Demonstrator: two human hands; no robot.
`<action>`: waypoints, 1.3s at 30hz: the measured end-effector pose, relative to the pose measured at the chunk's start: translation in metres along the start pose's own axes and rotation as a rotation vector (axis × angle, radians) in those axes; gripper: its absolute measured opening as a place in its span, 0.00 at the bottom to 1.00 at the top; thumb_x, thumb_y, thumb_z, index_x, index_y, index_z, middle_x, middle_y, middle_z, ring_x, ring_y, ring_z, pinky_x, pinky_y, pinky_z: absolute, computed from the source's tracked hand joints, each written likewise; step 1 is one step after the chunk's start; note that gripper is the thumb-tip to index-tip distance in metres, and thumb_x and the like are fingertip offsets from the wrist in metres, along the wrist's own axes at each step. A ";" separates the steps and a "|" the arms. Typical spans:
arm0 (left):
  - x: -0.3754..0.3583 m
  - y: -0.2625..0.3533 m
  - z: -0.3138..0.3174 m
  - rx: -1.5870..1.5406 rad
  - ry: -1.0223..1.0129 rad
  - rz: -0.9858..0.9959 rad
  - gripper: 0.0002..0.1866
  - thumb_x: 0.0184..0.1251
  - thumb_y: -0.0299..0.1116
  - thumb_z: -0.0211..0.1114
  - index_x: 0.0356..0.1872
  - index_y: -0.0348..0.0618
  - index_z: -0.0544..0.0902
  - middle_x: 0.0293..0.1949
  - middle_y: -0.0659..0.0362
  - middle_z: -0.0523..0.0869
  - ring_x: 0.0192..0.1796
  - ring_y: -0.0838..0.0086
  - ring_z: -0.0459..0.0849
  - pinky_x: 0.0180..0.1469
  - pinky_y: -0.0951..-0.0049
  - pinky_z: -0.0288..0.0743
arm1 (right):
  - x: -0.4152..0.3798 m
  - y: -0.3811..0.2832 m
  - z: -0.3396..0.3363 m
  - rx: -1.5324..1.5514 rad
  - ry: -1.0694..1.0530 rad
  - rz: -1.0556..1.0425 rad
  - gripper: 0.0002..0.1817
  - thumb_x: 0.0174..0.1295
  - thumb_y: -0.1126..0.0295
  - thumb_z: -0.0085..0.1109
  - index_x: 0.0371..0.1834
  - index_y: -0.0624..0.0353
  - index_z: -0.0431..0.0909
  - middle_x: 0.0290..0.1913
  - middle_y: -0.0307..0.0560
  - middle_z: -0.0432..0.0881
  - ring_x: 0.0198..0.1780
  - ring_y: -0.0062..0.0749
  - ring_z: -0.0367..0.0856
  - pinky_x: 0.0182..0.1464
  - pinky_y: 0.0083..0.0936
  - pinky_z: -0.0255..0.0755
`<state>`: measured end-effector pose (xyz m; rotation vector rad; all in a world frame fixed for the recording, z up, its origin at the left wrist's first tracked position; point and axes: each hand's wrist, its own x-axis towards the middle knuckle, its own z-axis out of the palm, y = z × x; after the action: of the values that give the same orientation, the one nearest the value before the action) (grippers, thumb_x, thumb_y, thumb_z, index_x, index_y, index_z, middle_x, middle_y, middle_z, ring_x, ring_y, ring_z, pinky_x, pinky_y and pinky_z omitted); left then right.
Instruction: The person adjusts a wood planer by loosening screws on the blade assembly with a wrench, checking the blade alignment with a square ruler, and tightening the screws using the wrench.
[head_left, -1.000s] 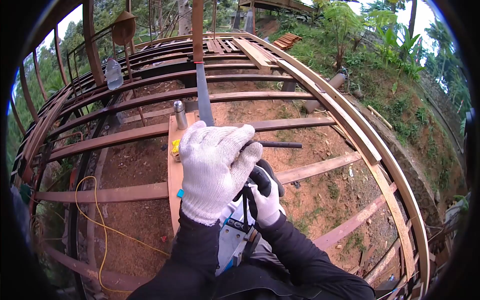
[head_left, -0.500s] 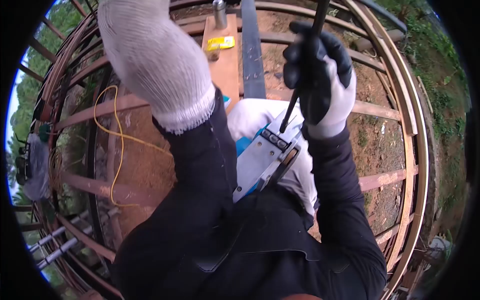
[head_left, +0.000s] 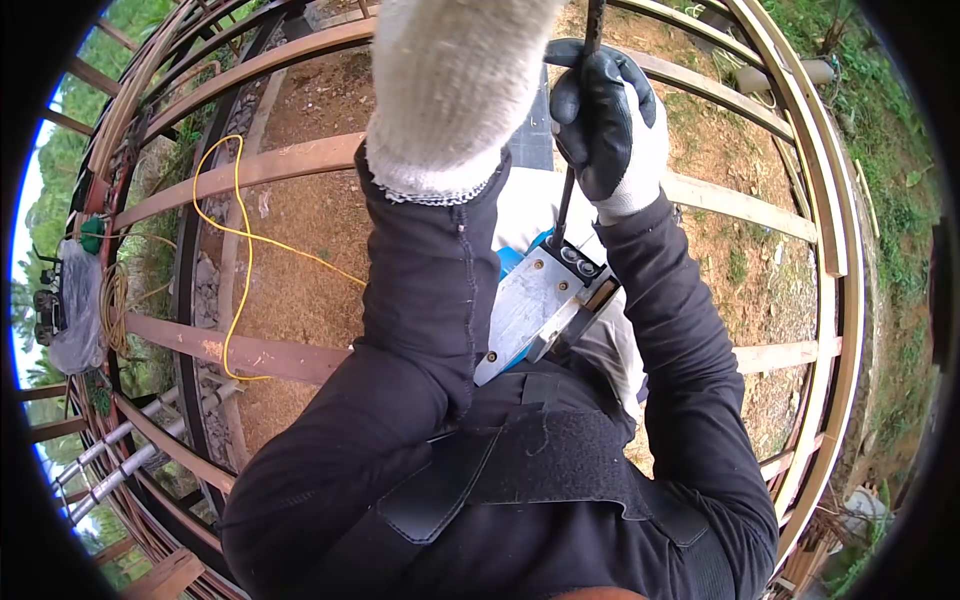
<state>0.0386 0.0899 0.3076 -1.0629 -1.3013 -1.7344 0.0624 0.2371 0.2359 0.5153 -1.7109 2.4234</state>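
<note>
My left hand (head_left: 460, 80), in a white knitted glove, is raised close to the camera. Its fingers run off the top edge, so what they hold is hidden. My right hand (head_left: 610, 130), in a white glove with a black coated palm, is closed around a long dark rod or cord (head_left: 565, 205). Downward, that length reaches the end of a power tool (head_left: 525, 300) resting at my lap. The tool has a flat silver metal plate, a blue body partly showing and a black block with bolts (head_left: 578, 262) at its far end.
Wooden beams (head_left: 270, 165) cross above bare soil (head_left: 300, 250). A yellow cord (head_left: 245, 290) loops on the left. A dark board (head_left: 535, 135) lies ahead, partly behind my left hand. Long timber rails (head_left: 835, 230) curve along the right, and a plastic bag (head_left: 80, 310) hangs far left.
My left arm has shifted right in view. The right hand sits slightly left and higher, still around the dark length. The plank with a metal bottle and yellow packet no longer shows.
</note>
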 end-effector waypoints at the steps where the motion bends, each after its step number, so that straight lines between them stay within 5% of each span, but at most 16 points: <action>1: -0.006 0.000 0.004 -0.178 0.005 -0.133 0.26 0.72 0.25 0.64 0.71 0.36 0.74 0.63 0.45 0.82 0.62 0.56 0.86 0.65 0.60 0.82 | -0.001 0.000 -0.002 0.040 0.002 -0.010 0.21 0.82 0.55 0.51 0.56 0.63 0.83 0.26 0.34 0.79 0.17 0.12 0.63 0.19 0.14 0.56; 2: -0.012 0.000 0.007 -0.345 0.033 -0.262 0.29 0.70 0.19 0.65 0.72 0.37 0.72 0.63 0.46 0.82 0.63 0.59 0.86 0.64 0.62 0.83 | -0.001 0.001 -0.004 0.080 0.005 -0.021 0.21 0.82 0.55 0.52 0.55 0.62 0.85 0.26 0.33 0.81 0.18 0.10 0.66 0.21 0.13 0.58; 5: -0.015 -0.015 -0.005 1.043 -0.247 0.283 0.26 0.74 0.16 0.60 0.72 0.36 0.72 0.64 0.49 0.83 0.64 0.63 0.85 0.63 0.66 0.84 | 0.000 0.008 -0.009 0.086 0.015 -0.039 0.22 0.82 0.54 0.52 0.55 0.64 0.85 0.27 0.34 0.81 0.18 0.10 0.65 0.21 0.13 0.58; 6: -0.017 -0.019 -0.005 1.044 -0.246 0.281 0.26 0.74 0.16 0.60 0.72 0.36 0.72 0.64 0.49 0.83 0.64 0.63 0.85 0.63 0.66 0.84 | 0.000 0.009 -0.009 0.071 0.034 -0.057 0.22 0.82 0.54 0.52 0.55 0.64 0.84 0.27 0.35 0.82 0.18 0.10 0.65 0.21 0.13 0.58; 9: -0.021 -0.026 0.000 0.726 -0.178 0.101 0.26 0.76 0.18 0.58 0.73 0.37 0.72 0.66 0.49 0.82 0.65 0.63 0.85 0.63 0.66 0.84 | 0.000 0.012 -0.010 -0.002 0.085 -0.090 0.23 0.82 0.54 0.53 0.58 0.66 0.82 0.30 0.39 0.84 0.19 0.13 0.70 0.22 0.15 0.63; 12: -0.001 -0.006 0.014 -0.211 0.051 -0.151 0.09 0.82 0.33 0.55 0.49 0.38 0.78 0.40 0.52 0.86 0.42 0.63 0.87 0.60 0.60 0.83 | -0.004 0.014 -0.005 0.053 0.095 -0.081 0.22 0.82 0.56 0.53 0.61 0.66 0.79 0.33 0.44 0.86 0.22 0.18 0.77 0.25 0.18 0.69; 14: 0.011 -0.011 0.025 -0.482 0.201 -0.174 0.20 0.83 0.43 0.55 0.30 0.41 0.79 0.20 0.58 0.83 0.26 0.65 0.83 0.57 0.55 0.82 | -0.004 0.015 -0.008 0.030 0.044 -0.062 0.20 0.81 0.61 0.53 0.63 0.68 0.77 0.37 0.49 0.87 0.27 0.25 0.84 0.30 0.21 0.77; 17: 0.013 -0.014 0.029 -0.884 0.610 -0.377 0.27 0.80 0.51 0.59 0.18 0.50 0.73 0.12 0.66 0.63 0.20 0.70 0.71 0.53 0.48 0.78 | -0.003 0.019 -0.009 0.160 -0.008 -0.033 0.16 0.77 0.73 0.54 0.63 0.70 0.77 0.45 0.52 0.89 0.38 0.32 0.90 0.44 0.27 0.85; 19: 0.012 -0.027 0.009 -0.863 0.404 -0.294 0.23 0.79 0.49 0.61 0.23 0.48 0.79 0.14 0.64 0.69 0.22 0.68 0.74 0.52 0.50 0.78 | -0.005 0.018 -0.016 -0.071 0.033 -0.064 0.16 0.75 0.75 0.56 0.63 0.70 0.78 0.47 0.52 0.89 0.41 0.32 0.90 0.48 0.27 0.85; 21: 0.011 -0.031 -0.011 -0.909 -0.049 -0.141 0.20 0.84 0.35 0.50 0.25 0.41 0.72 0.19 0.62 0.74 0.19 0.73 0.69 0.34 0.72 0.75 | 0.003 0.002 -0.021 -0.594 0.136 -0.390 0.18 0.69 0.80 0.62 0.61 0.69 0.80 0.53 0.52 0.88 0.50 0.35 0.90 0.57 0.28 0.82; 24: -0.002 -0.008 0.013 -0.274 0.064 -0.053 0.14 0.81 0.33 0.59 0.34 0.35 0.86 0.30 0.53 0.90 0.29 0.74 0.86 0.33 0.72 0.80 | 0.027 -0.036 -0.031 -0.903 0.225 -0.832 0.20 0.63 0.79 0.64 0.59 0.66 0.81 0.56 0.54 0.86 0.58 0.43 0.84 0.64 0.37 0.76; 31: -0.002 0.012 0.030 -0.574 -0.066 -0.142 0.31 0.77 0.53 0.63 0.17 0.38 0.85 0.19 0.55 0.83 0.26 0.60 0.81 0.40 0.56 0.78 | 0.052 -0.092 -0.045 -0.961 -0.076 -0.871 0.26 0.53 0.67 0.59 0.56 0.67 0.83 0.58 0.59 0.84 0.62 0.58 0.79 0.74 0.52 0.64; 34: 0.002 0.023 0.028 -0.486 -0.091 -0.158 0.34 0.75 0.59 0.63 0.15 0.40 0.85 0.17 0.59 0.78 0.21 0.66 0.77 0.37 0.56 0.77 | 0.058 -0.108 -0.048 -1.279 -0.379 -0.703 0.22 0.41 0.71 0.66 0.44 0.60 0.84 0.41 0.52 0.83 0.48 0.52 0.82 0.59 0.45 0.73; 36: 0.001 0.023 0.026 -0.619 -0.153 -0.144 0.21 0.68 0.46 0.71 0.23 0.38 0.88 0.24 0.54 0.86 0.31 0.58 0.84 0.41 0.56 0.79 | 0.062 -0.104 -0.043 -1.249 -0.369 -0.732 0.18 0.36 0.72 0.69 0.35 0.57 0.82 0.33 0.48 0.80 0.40 0.50 0.80 0.50 0.42 0.74; 37: 0.003 0.034 0.033 -0.501 -0.098 -0.144 0.31 0.70 0.59 0.68 0.18 0.40 0.88 0.18 0.60 0.80 0.22 0.65 0.77 0.36 0.57 0.76 | 0.066 -0.093 -0.043 -1.262 -0.270 -0.825 0.16 0.36 0.71 0.71 0.32 0.56 0.81 0.32 0.48 0.80 0.38 0.51 0.80 0.48 0.42 0.73; 39: -0.003 0.031 0.042 -0.446 -0.094 -0.078 0.26 0.68 0.54 0.70 0.20 0.41 0.89 0.18 0.59 0.80 0.22 0.65 0.78 0.36 0.57 0.77 | 0.066 -0.080 -0.037 -1.243 -0.074 -0.893 0.14 0.37 0.68 0.75 0.25 0.56 0.78 0.27 0.47 0.78 0.34 0.52 0.79 0.43 0.42 0.72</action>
<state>0.0753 0.1233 0.3227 -1.3681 -1.0438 -2.1158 0.0175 0.2935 0.3189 0.8470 -1.9632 0.5629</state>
